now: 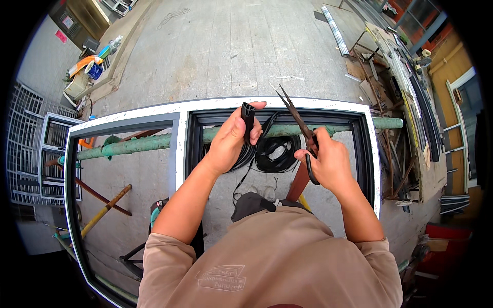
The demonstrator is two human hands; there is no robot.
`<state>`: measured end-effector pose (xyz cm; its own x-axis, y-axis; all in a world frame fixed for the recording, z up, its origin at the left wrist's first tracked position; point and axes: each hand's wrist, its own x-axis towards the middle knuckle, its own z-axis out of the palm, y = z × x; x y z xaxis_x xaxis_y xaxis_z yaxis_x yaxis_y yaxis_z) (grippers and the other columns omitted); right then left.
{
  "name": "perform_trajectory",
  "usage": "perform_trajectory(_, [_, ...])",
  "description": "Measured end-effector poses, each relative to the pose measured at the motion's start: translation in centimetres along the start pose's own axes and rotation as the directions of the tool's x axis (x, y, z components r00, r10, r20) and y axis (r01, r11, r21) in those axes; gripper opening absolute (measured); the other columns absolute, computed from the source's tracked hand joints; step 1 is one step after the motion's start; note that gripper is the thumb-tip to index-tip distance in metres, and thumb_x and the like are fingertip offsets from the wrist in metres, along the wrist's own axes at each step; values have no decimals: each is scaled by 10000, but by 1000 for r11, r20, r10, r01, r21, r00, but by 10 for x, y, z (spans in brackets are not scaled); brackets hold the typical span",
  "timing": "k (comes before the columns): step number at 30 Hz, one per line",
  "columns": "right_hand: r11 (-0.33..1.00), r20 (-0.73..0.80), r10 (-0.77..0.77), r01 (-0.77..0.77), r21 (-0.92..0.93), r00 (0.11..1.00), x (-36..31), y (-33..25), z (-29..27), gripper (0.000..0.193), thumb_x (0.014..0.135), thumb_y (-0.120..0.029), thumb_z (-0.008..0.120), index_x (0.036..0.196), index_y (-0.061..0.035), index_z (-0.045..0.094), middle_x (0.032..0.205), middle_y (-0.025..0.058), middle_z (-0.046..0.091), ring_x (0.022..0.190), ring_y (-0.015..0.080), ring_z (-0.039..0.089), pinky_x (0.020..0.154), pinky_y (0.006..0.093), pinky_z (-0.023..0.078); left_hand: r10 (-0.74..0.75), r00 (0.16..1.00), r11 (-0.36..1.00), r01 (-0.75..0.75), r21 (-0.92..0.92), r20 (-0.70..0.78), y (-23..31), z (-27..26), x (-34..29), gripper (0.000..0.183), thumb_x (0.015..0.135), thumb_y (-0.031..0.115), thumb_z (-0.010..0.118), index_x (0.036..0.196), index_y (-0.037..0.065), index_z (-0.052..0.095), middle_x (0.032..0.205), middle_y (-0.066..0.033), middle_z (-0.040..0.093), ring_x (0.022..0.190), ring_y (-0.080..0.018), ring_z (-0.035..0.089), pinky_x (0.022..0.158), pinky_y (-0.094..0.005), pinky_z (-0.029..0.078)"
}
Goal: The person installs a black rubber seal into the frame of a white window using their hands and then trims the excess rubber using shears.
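Observation:
My left hand [228, 141] is closed round a short upright piece of black rubber sealing strip [248, 114], whose cut, hollow-looking end faces up. To its right, my right hand [333, 159] grips a pair of scissors [297, 112] by the dark handles. The long, worn blades point up and to the left, slightly parted at the tips and apart from the strip. Both hands are above a white-edged window frame [277, 100] with dark inner channels. Below them, seen through the frame's opening, lie coils of black strip [280, 160].
Green-wrapped poles [138, 147] support the frame from below. On the right stands a cluttered rack [411, 102] of long profiles and scrap. Barred metal frames [31, 123] lean at the left, with a blue bucket [94, 70] farther back. A long wrapped bundle [335, 31] lies on the paved floor.

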<state>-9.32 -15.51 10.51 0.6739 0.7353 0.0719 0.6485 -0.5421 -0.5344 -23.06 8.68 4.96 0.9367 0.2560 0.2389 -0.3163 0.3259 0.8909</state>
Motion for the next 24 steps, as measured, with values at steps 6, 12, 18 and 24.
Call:
perform_trajectory(6, [997, -46, 14, -18, -69, 999, -5, -24, 3, 684, 827, -609, 921, 1013, -50, 574, 693, 104, 682, 669, 374, 725, 622, 485, 545, -20, 987, 990, 43, 137, -159, -10, 14, -4, 495, 1226, 380, 473, 1533, 4, 566, 1060, -36, 622, 1002, -154, 597, 1104, -425, 516])
perform_trajectory(12, [980, -119, -39, 14, -199, 992, -9, -42, 12, 716, 816, -624, 916, 1030, -43, 556, 756, 120, 715, 681, 374, 739, 609, 467, 556, 82, 966, 906, 30, 422, -246, -10, 28, -7, 358, 1224, 302, 509, 1348, 1, 656, 1020, -19, 665, 947, -128, 616, 939, -327, 536])
perform_trajectory(18, [968, -192, -110, 61, -244, 975, -15, -51, 24, 711, 810, -606, 921, 993, -40, 532, 749, 135, 700, 672, 359, 748, 576, 442, 569, 192, 927, 881, -18, 473, -323, -20, 40, -9, 336, 1216, 241, 527, 1393, -9, 665, 1053, -22, 688, 959, -109, 613, 886, -291, 528])
perform_trajectory(24, [965, -207, -94, 38, -260, 974, -23, -51, 35, 699, 830, -611, 901, 977, -41, 523, 725, 142, 679, 625, 358, 735, 549, 441, 571, 234, 904, 855, -16, 519, -358, -26, 43, -11, 339, 1213, 221, 530, 1421, -12, 662, 1086, -29, 717, 969, -110, 639, 883, -290, 553])
